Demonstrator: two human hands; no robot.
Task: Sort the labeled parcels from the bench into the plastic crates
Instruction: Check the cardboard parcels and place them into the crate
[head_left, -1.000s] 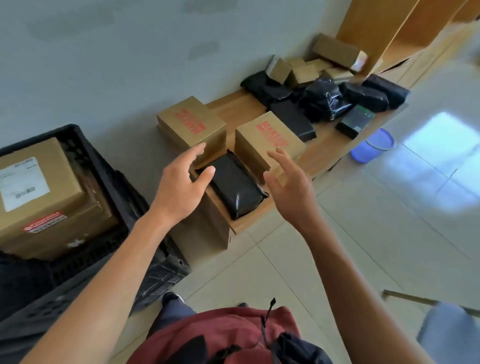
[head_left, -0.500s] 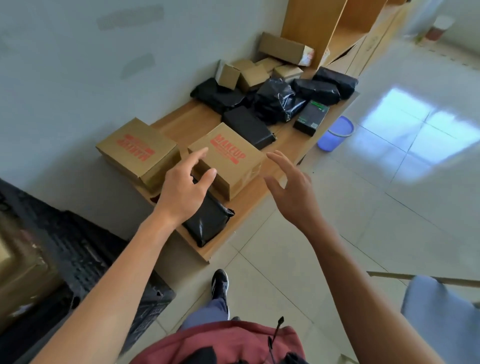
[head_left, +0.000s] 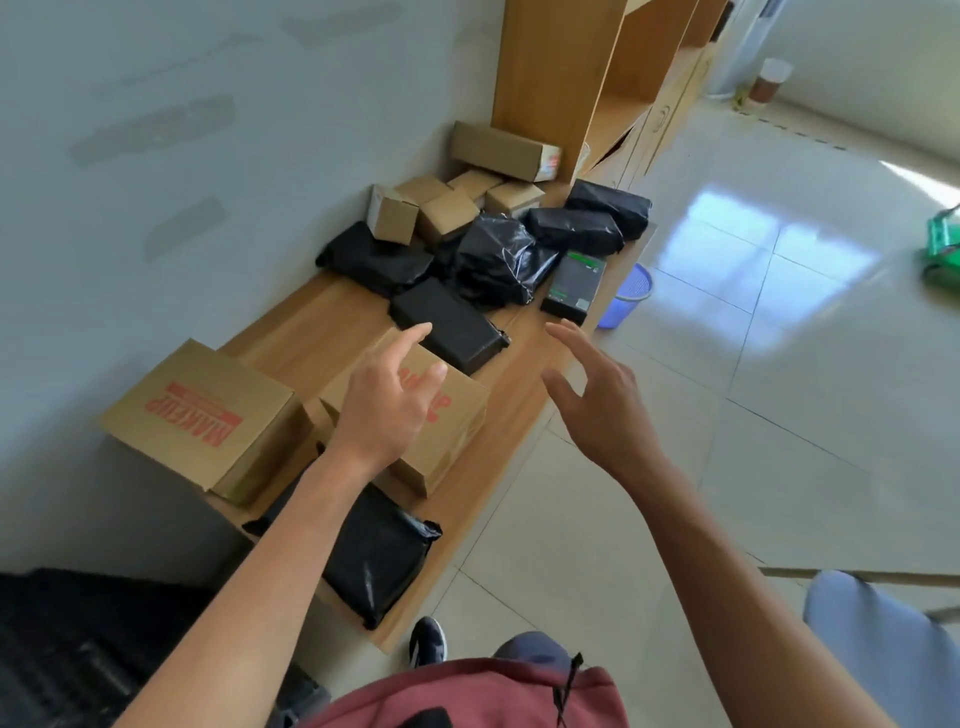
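Note:
A low wooden bench (head_left: 332, 317) along the wall carries many parcels. Two brown cartons printed MAKEUP sit at its near end: one at the left (head_left: 202, 415), one (head_left: 452, 431) under my left hand. My left hand (head_left: 389, 400) hovers above that second carton, fingers spread, holding nothing. My right hand (head_left: 597, 400) is open in the air beside the bench's front edge. A black bagged parcel (head_left: 379, 556) lies nearest me, partly hidden by my left forearm. A flat black parcel (head_left: 452, 327) lies just beyond my fingers. A black plastic crate (head_left: 67, 649) shows at the bottom left.
Farther along the bench lie several black bags (head_left: 498, 254), small brown boxes (head_left: 441, 208) and a dark box with green print (head_left: 571, 286). A blue basket (head_left: 628, 296) stands on the tiled floor beside the bench. Wooden shelving (head_left: 561, 78) rises behind. A green object (head_left: 943, 254) lies far right.
The view has swung right and forward along the bench; the crate with its carton slid out of sight. Both hands have moved from over the near black parcel to the second MAKEUP carton, still holding nothing.

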